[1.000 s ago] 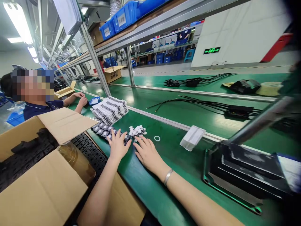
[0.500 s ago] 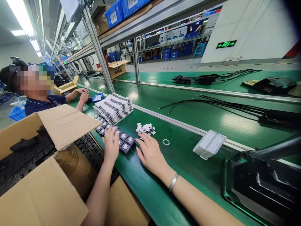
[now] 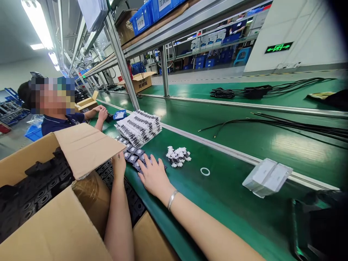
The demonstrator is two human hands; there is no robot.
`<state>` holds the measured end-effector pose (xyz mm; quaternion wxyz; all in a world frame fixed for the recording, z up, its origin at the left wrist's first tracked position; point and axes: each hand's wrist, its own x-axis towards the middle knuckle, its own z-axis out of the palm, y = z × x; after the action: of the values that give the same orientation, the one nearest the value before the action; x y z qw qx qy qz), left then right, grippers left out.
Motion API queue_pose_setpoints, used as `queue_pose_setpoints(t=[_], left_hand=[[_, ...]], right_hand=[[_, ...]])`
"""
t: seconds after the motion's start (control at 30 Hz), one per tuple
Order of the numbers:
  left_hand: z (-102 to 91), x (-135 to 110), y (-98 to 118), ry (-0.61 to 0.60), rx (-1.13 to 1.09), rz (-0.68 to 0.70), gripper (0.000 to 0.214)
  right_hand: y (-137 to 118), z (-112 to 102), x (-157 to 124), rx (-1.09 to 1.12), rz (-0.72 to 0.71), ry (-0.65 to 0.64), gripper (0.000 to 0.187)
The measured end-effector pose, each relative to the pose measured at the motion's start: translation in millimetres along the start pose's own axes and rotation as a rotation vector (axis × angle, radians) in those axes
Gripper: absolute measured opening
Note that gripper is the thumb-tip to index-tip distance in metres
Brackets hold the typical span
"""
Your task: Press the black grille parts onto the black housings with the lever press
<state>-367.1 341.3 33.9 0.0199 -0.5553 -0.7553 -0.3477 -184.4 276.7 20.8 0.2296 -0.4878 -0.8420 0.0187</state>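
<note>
My right hand (image 3: 152,174) lies flat, fingers spread, on a row of small dark square parts with white centres (image 3: 132,149) on the green belt (image 3: 217,195). My left hand (image 3: 119,163) rests at the near end of that row, at the belt's edge beside the cardboard box flap (image 3: 87,146); its fingers are partly hidden. A heap of small white pieces (image 3: 178,156) sits just right of my right hand, and a white ring (image 3: 204,171) lies further right.
A big open cardboard box (image 3: 54,217) with black parts fills the lower left. Stacked white-and-black parts (image 3: 139,127) lie behind the row. A white block (image 3: 268,177) rests against the belt rail. Black cables (image 3: 272,121) lie beyond. A co-worker (image 3: 58,119) sits at left.
Both my hands have slid left along the belt onto the row of dark square parts. The view has turned left, so the black tray at the right has nearly left the picture.
</note>
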Motion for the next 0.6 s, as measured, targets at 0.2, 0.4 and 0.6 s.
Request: queue_pose_setpoints(t=[0.2, 0.4, 0.6], left_hand=[[5.7, -2.7, 18.0, -0.088, 0.048, 0.061, 0.043], [16.4, -1.9, 33.9, -0.212, 0.105, 0.072, 0.047], [20.6, -3.9, 36.7, -0.233, 0.179, 0.112, 0.046]], right_hand=[[-1.4, -0.5, -0.4, -0.014, 0.004, -0.001, 0.048], [-0.9, 1.7, -0.7, -0.021, -0.003, 0.019, 0.047], [-0.3, -0.2, -2.2, -0.028, -0.003, 0.042, 0.048]])
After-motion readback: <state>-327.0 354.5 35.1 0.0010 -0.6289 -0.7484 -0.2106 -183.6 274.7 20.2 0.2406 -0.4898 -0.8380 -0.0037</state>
